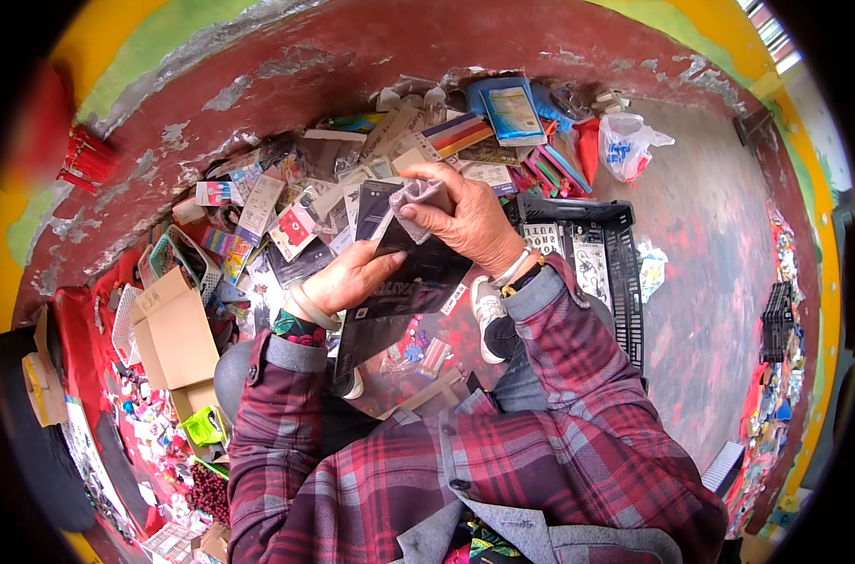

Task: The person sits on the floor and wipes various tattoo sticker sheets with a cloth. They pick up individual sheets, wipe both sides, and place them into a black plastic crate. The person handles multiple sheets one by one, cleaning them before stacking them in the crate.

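At frame centre, both hands hold a flat black packet (409, 273): left hand (348, 280) pinches its edge, right hand (465, 218) fingers pinch its clear wrapping (418, 199). A blue packet (510, 111) lies upper right.

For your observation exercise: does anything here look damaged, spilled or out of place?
Yes. The red floor is badly worn, its paint flaked off in grey patches. Packets lie in a loose heap on it, beyond the hands holding a dark packet.
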Action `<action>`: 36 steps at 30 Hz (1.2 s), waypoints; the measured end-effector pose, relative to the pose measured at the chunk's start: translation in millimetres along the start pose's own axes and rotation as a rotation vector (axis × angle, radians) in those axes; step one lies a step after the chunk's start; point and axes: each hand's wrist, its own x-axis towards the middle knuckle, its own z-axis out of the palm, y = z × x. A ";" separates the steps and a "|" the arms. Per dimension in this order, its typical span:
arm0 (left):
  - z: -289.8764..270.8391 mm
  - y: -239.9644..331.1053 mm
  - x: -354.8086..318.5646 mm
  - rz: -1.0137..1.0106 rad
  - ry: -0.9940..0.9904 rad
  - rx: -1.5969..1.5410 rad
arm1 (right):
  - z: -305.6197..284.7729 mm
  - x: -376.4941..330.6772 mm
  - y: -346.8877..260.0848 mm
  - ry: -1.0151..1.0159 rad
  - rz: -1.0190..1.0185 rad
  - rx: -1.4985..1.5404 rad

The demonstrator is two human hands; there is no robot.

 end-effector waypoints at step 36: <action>-21.8 11.5 -22.1 -0.240 0.191 -0.414 | -36.1 3.7 3.3 -0.382 0.294 0.214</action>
